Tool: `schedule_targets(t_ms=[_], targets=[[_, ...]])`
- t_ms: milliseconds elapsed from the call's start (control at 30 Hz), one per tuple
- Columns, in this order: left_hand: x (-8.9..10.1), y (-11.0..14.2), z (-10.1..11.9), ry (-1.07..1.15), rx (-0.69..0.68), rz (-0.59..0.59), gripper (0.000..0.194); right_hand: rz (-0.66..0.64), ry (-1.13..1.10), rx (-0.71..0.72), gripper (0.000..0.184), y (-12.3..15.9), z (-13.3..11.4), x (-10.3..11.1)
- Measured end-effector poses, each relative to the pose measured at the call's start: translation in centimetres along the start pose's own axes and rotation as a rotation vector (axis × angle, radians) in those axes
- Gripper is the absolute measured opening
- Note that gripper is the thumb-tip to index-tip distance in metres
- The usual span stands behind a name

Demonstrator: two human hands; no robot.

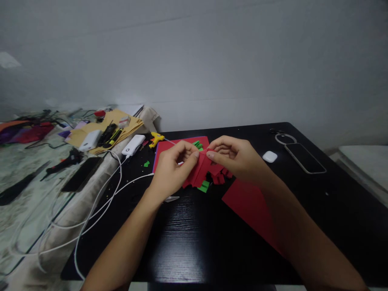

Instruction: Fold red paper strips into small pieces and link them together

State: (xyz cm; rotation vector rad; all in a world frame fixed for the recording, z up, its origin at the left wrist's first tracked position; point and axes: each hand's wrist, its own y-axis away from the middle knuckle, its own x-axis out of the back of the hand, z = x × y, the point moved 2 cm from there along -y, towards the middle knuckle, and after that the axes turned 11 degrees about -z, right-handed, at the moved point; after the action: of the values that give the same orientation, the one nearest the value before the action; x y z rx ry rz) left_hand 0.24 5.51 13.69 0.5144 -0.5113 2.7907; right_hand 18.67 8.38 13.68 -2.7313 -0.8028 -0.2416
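Between both hands is a creased piece of red paper [198,171], held up over the middle of the black table. My left hand [174,163] pinches its upper left edge between thumb and fingers. At the upper right, my right hand [232,155] grips the same paper, thumb in front and fingers curled behind. Below and behind it lie small folded red pieces [217,178] and green folded pieces [204,186]. A larger red sheet [248,202] lies under my right forearm. The pointed metal tip of a tool [171,199] shows beside my left wrist; the rest is hidden.
On the black table [188,242] are a yellow glue gun [157,140], a white power bank [133,144] with white cables [119,184], a white earbud case [269,157] and a phone [305,158]. Left of it, a cluttered surface holds a black glue gun [62,163] and yellow envelopes [130,128].
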Motion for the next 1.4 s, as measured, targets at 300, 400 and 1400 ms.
schedule_targets(t_ms=[300,400,1400], targets=[[-0.3,-0.2,-0.6,0.181,0.079,-0.100,0.017,0.184,-0.138,0.019,0.022,-0.3,0.6,0.2],[-0.2,-0.3,-0.8,0.222,0.106,-0.112,0.018,0.240,-0.147,0.020,0.022,-0.3,0.5,0.2],[-0.4,-0.1,-1.0,0.108,0.302,-0.236,0.025,0.267,-0.132,0.003,0.033,-0.5,0.5,0.1]])
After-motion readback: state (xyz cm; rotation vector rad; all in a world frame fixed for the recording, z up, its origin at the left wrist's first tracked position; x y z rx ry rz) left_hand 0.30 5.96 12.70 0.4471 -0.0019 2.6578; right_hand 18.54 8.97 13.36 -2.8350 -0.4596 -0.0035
